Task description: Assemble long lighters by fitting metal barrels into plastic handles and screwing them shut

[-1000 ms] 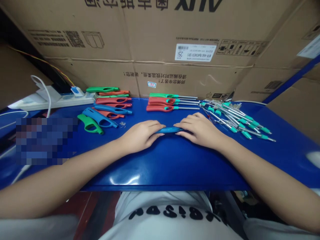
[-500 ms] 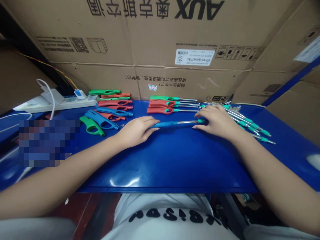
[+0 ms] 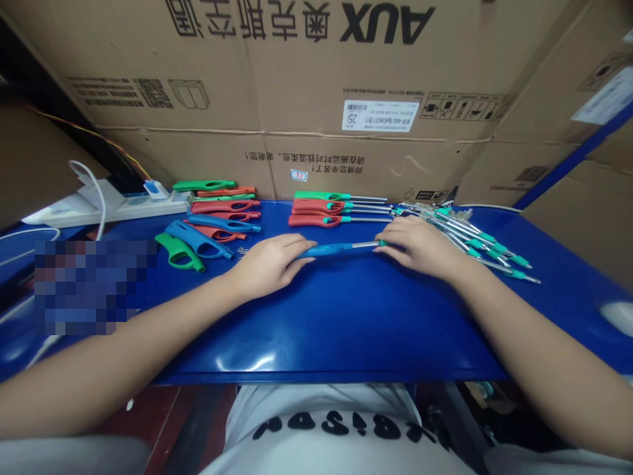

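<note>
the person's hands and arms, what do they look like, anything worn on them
The left hand and right hand are bare: no gloves, rings or watch visible. Both forearms are uncovered. Pale fabric, perhaps short sleeves, shows at the lower corners, beside a white shirt with black lettering.

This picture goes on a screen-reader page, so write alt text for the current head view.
The left hand holds a blue lighter handle with a metal tube protruding; the right hand pinches the tube's teal collar, over a blue table. Beyond lie loose colored handles at left, red and green lighters mid-table and more tubes at right, before printed cardboard.
</note>
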Demonstrator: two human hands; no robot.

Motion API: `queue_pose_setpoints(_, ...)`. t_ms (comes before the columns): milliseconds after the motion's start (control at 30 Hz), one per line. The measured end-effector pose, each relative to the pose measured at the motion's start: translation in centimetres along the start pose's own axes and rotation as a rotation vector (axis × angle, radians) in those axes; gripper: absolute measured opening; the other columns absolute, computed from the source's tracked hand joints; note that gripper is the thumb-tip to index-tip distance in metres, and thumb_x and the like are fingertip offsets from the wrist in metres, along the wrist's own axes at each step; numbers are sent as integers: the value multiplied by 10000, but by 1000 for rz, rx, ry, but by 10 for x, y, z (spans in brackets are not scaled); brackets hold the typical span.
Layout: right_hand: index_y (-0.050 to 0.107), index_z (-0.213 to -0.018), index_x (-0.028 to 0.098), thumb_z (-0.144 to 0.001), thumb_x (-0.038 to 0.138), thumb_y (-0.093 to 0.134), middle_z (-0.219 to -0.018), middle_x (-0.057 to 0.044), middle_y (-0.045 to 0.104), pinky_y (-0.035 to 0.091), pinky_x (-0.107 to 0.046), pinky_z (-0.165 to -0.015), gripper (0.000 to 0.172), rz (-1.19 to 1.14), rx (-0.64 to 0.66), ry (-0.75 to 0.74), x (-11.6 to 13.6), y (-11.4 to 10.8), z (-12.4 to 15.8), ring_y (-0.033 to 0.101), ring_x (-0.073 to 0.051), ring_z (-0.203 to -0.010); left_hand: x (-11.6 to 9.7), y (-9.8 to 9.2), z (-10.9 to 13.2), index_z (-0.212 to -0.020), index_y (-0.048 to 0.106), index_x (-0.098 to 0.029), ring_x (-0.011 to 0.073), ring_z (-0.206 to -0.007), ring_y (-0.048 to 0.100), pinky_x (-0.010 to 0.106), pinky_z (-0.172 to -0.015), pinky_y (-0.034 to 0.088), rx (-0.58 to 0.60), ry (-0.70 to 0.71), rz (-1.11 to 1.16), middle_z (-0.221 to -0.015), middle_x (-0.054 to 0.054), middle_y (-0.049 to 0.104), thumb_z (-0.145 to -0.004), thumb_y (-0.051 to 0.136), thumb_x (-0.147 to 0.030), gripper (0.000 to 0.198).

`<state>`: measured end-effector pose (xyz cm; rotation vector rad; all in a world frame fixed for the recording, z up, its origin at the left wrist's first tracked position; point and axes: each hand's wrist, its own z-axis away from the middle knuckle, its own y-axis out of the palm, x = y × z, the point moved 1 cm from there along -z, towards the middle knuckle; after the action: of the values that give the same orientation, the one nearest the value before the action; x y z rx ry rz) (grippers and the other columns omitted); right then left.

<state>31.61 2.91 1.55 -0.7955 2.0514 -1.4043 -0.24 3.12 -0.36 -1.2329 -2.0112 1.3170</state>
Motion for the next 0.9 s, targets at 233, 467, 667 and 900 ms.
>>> queue_pose_setpoints(233, 732, -1040, 144, -1027, 346, 499, -920, -107, 738, 415, -353, -775, 309, -68, -28, -73, 45, 12, -15, 621, -230, -855, -20, 5, 1, -1246, 644, -138, 231, -995, 708, 353, -873, 591, 40, -5, 91, -1112, 109, 724, -1033, 482, -315, 321)
queue_pose_setpoints(467, 720, -1070, 168, -1023, 341, 505, -938, -98, 743, 441, -351, -798, 280, -190, 12, -60, 34, 11, -12, 615, -222, -850, -16, 4, -1, -1217, 672, -134, 215, -963, 706, 334, -868, 580, 14, -19, 172, -1061, 101, 732, -1020, 526, -330, 314)
queue_pose_setpoints(667, 682, -990, 133, -1049, 313, 399, -832, -119, 683, 457, -338, -729, 341, -106, -43, -135, 42, 15, -11, 553, -227, -774, -20, 4, 3, -1187, 678, -137, 184, -899, 696, 288, -822, 569, -52, 5, 257, -1017, 96, 727, -1012, 536, -284, 270)
queue_pose_setpoints(900, 670, -973, 99, -1015, 229, 429, -801, -136, 669, 449, -349, -704, 276, -27, -181, -190, 48, 22, -8, 528, -229, -736, -28, 3, 4, -1133, 700, -136, 176, -825, 692, 268, -734, 557, -59, -46, 307, -981, 90, 727, -995, 550, -268, 243)
